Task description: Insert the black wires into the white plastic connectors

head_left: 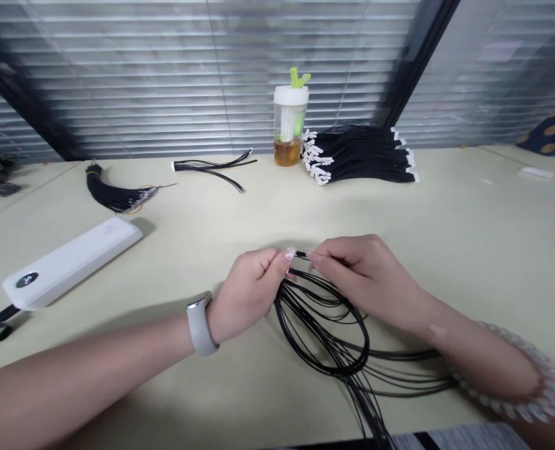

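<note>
My left hand (256,281) is closed around one end of a loose bundle of thin black cables (324,337), with the thumb on top. Opposite it, my right hand (362,269) pinches a short black cable piece between thumb and forefinger. A small black stretch of this piece shows between the two sets of fingertips; its ends are hidden by the fingers. Below the hands the cables loop over the table and run towards its front edge. Others pass under my right wrist.
A white power bank (74,262) lies at left. Farther back are a tied black wire bundle (118,190), a few short wires (214,167), a bottle of amber liquid (287,134) and a pile of black cables with white connectors (362,153). Window blinds (165,75) stand behind.
</note>
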A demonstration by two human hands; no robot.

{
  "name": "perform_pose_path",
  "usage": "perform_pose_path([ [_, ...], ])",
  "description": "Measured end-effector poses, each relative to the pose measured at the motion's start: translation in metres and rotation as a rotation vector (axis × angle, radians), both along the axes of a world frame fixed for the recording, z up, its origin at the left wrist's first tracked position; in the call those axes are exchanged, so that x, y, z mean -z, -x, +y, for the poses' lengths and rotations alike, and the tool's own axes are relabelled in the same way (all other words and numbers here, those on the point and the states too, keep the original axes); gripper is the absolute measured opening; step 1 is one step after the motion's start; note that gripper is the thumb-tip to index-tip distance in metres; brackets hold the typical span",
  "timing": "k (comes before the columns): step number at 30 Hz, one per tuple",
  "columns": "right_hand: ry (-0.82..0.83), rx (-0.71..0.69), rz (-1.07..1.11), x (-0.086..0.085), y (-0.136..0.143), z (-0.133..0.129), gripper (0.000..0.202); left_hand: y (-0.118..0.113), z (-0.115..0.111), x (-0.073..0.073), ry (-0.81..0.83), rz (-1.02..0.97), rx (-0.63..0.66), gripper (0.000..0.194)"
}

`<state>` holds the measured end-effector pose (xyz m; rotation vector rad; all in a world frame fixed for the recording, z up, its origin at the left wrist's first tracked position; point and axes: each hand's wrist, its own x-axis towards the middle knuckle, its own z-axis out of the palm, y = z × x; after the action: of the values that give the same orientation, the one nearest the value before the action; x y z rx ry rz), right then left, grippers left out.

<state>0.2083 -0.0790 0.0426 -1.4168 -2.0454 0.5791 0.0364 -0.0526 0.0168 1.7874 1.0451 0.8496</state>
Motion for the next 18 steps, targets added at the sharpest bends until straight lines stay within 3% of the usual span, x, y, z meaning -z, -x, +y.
perform_pose_path([
  [8,0.008,-0.090,0.009,0.0052,0.0024,0.0001,0.031,-0.0006,-0.0017,-0.0038,0.035,-0.049,0.000,0.040],
  [18,-0.021,-0.032,0.028,0.0101,0.0039,-0.0007,0.033,0.0003,-0.0018,-0.0021,-0.003,-0.030,0.027,0.037],
])
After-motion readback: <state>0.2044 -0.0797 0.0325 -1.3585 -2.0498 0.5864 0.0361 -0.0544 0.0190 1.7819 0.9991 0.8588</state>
